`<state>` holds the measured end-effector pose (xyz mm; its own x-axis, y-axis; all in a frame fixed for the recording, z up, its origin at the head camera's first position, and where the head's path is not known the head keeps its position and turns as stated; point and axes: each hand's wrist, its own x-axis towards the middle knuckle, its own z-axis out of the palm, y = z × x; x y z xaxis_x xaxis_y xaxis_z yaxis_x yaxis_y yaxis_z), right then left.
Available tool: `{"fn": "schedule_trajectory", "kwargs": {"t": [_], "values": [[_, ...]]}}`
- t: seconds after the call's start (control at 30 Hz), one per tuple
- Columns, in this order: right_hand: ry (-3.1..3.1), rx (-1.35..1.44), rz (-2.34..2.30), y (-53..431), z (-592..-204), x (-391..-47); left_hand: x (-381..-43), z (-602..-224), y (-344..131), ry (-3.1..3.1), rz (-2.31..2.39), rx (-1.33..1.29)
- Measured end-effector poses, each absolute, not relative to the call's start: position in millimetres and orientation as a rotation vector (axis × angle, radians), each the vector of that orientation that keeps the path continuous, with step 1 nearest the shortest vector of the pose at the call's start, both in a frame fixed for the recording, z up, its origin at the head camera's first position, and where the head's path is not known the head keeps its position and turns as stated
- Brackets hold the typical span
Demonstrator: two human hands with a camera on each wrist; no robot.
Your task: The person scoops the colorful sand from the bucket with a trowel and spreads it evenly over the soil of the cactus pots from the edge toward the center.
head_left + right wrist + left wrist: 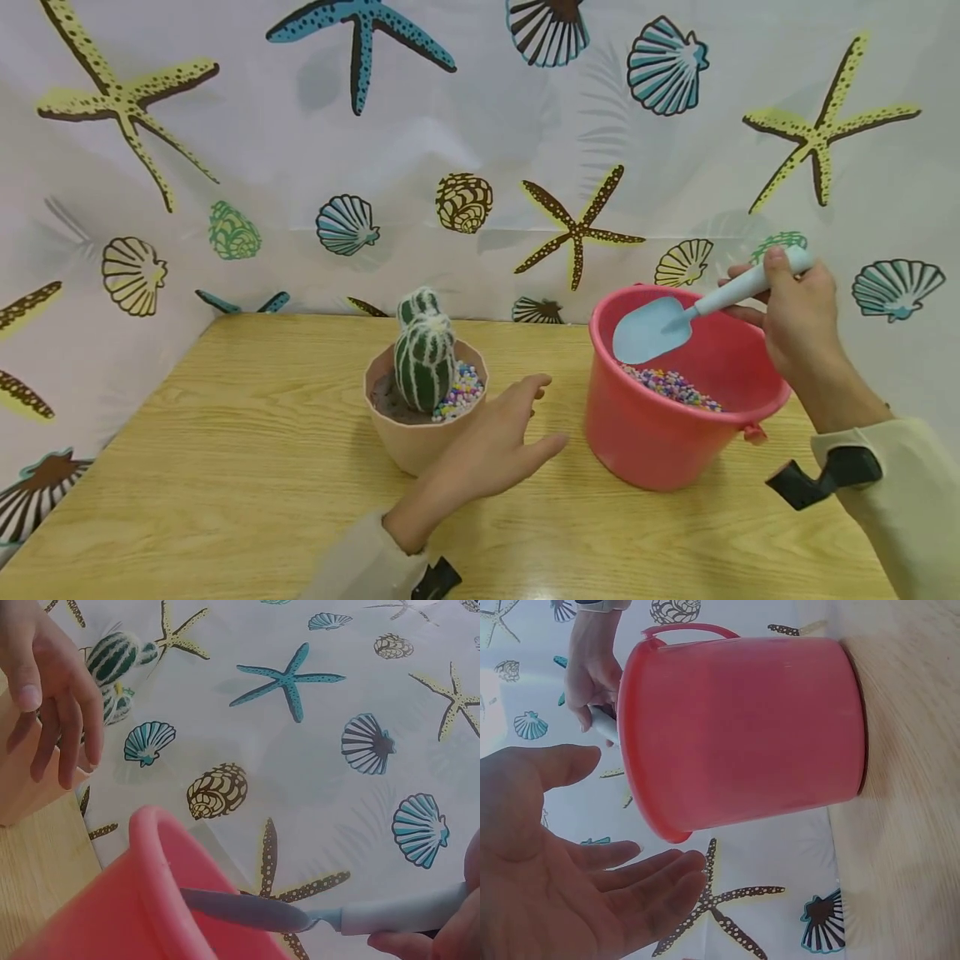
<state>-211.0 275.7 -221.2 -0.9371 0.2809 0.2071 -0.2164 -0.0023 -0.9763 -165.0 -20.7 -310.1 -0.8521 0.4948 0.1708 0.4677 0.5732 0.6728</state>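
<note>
One scoop [663,329], held over the mouth of the bucket [637,437], blade [645,333] tilted down toward the beads [675,388]; contact with the beads not certain from these views. Right hand [802,312]: gripping the scoop by its handle [738,292], thumb on the upper side. Left hand [502,442]: fingers loosely extended, holding nothing, positioned between the pot [401,437] and the bucket.

Handling, judged by appearance: probably light, stiff plastic; smooth, so likely to turn in a slack grip. Take hold at the thick handle, well back from the narrow neck, and keep the blade level to retain any contents. Expect the beads to be loose, light and quick to roll off a tilted edge. Steady the bucket by its rim or wall.

Appearance: pale blue throughout, with a broad, rounded blade and a straight handle. No beads visible on the blade. Inside the bucket, small, round, multicoloured beads; in the pot, more of the same, beside a green, white-striped cactus [425,371]. Bucket pinkish red, standing upright on the wood-grain table [262,433]
</note>
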Motion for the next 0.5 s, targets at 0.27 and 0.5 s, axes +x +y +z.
{"fn": "schedule_trajectory", "kwargs": {"t": [0.27, 0.5], "values": [[-2.052, -0.093, 1.897, 282, -230, -219, -175, -310, -9, 2.706, 1.294, 0.801], [-2.242, -0.091, 1.696, 286, -236, -223, -181, -311, 3, 2.678, 1.341, 0.782]]}}
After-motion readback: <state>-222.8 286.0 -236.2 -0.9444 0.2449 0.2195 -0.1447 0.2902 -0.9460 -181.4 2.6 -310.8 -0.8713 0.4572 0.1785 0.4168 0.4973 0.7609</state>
